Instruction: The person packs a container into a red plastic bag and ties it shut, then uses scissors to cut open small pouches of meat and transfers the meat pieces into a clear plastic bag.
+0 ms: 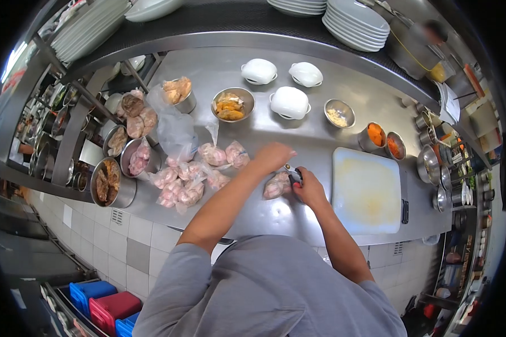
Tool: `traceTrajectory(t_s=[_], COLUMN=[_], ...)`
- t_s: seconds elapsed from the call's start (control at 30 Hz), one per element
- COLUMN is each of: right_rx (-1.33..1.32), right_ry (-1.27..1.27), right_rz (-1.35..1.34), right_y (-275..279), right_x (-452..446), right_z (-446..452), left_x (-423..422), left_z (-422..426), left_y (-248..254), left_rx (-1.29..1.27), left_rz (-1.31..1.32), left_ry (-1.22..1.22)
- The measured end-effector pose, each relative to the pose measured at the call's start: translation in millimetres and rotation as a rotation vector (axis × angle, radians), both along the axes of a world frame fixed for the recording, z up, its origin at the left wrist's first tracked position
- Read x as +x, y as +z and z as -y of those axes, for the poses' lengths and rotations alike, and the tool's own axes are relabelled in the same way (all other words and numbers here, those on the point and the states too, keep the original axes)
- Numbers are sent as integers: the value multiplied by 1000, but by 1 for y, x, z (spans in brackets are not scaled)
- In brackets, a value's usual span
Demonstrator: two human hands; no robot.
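My right hand (311,190) is closed around the black handles of a pair of scissors (295,177), whose blades point up and left towards my other hand. Close beside the scissors, a clear plastic bag of pale pink raw meat (276,186) lies on the steel counter. My left hand (274,156) is just above and left of the blades; it is blurred, so its grip cannot be made out. Further left sits a pile of similar filled bags (180,182), next to a heap of clear plastic bags (176,135).
A white cutting board (366,191) lies to the right, with metal tubs of orange food (375,135) behind it. White lidded bowls (290,103) and a bowl of yellowish food (230,105) stand farther back. Metal pots of meat (113,182) line the left edge. A shelf (219,39) overhangs.
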State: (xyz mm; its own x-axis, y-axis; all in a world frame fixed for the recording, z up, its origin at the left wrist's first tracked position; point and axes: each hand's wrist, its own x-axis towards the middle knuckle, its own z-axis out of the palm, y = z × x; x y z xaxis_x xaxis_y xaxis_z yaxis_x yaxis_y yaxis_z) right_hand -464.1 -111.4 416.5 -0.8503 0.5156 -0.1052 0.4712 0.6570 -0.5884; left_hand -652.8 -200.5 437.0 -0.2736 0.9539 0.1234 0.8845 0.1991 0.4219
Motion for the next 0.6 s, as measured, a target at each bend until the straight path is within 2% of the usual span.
traceTrajectory(t_s=[0.07,0.17,0.23,0.3,0.37,0.4,0.47,0.5,0.57,0.6], right_rx=[-16,-33,-39,-22,-107,-196,-244,-278,-328,-329], right_ry=[27,30,5,-77,-115,-149,-202,-254,-299,-298], right_rz=[-7,-15,-13,-137,-138,-134,-121,-144,-176,-175], right_y=[-2,9,5,-8,-8,-7,3,0,-6,-8], right_x=[-3,-4,2,22,49,61,78,87,96,96], right_z=[5,17,18,4,-9,-11,-7,-6,-3,-1], left_x=[12,38,40,-1,-20,-41,-57,-54,-50,-54], left_z=[-9,-5,15,31,85,105,145,154,165,163], left_y=[9,58,85,28,56,44,-26,-31,-38,-47], left_rx=[17,46,197,390,154,-92,-77,-79,-413,-414], left_rz=[37,57,210,201,566,545,176,176,55,55], left_ry=[15,-6,119,165,474,550,614,608,590,591])
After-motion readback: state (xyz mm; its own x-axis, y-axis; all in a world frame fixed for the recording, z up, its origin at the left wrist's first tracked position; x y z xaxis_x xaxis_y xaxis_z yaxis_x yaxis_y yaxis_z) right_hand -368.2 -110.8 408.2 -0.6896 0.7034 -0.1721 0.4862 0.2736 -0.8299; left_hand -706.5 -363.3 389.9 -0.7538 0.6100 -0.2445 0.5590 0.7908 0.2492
